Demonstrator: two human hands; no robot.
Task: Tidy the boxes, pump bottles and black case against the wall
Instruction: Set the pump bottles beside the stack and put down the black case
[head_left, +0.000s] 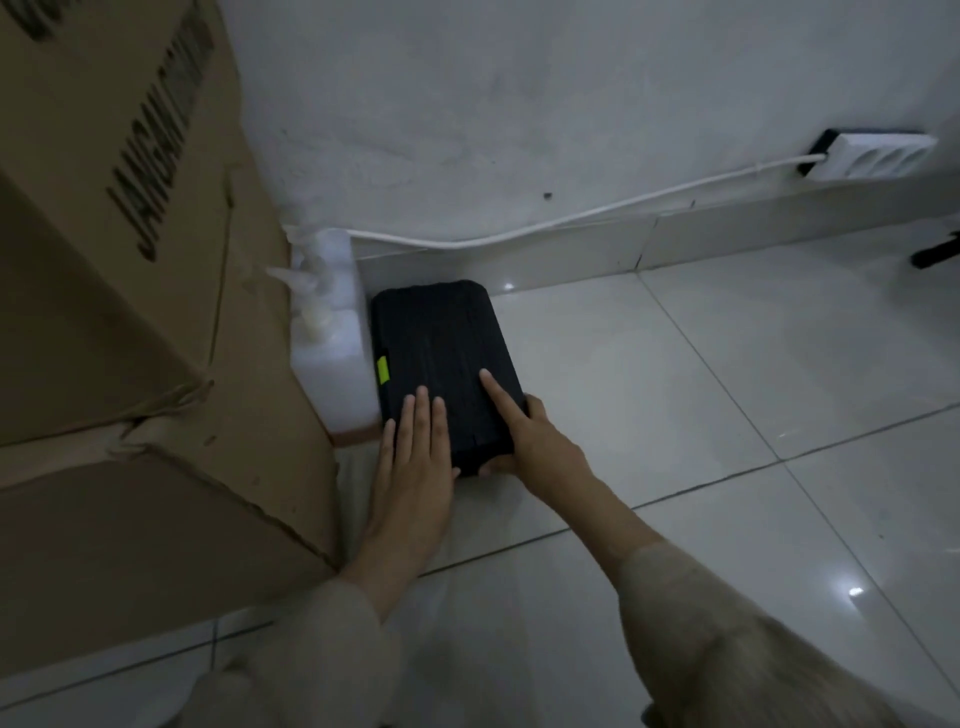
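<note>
The head camera, the only view, looks down at a corner of the room. The flat black hard-shell case with ribbed lid and small green latch (445, 364) lies on the pale glossy tiled floor (675, 395). Its far short end is at or very near the skirting of the white wall (519, 130), and its left long side is just beside two translucent white plastic pump bottles (330, 332). These bottles stand between the case and the stacked brown cardboard boxes (130, 312) on the left.

I judge the case to be stiff and not fragile, and probably of moderate weight. On smooth tiles it should slide easily, so pushing at the near end seems better than lifting. The ribbed lid gives some friction for a flat palm, and the near corners are good places to take hold.

The left hand (415, 462) lies flat on the near left part of the lid, fingers (422, 415) straight and close together, pressing and not gripping. The right hand (524, 436) holds the near right corner: the index finger (493, 395) is stretched out on the lid, the other fingers curl around the right edge, and the thumb is at the near end.

A white cable (571, 218) runs along the wall to a white power strip (872, 156).
</note>
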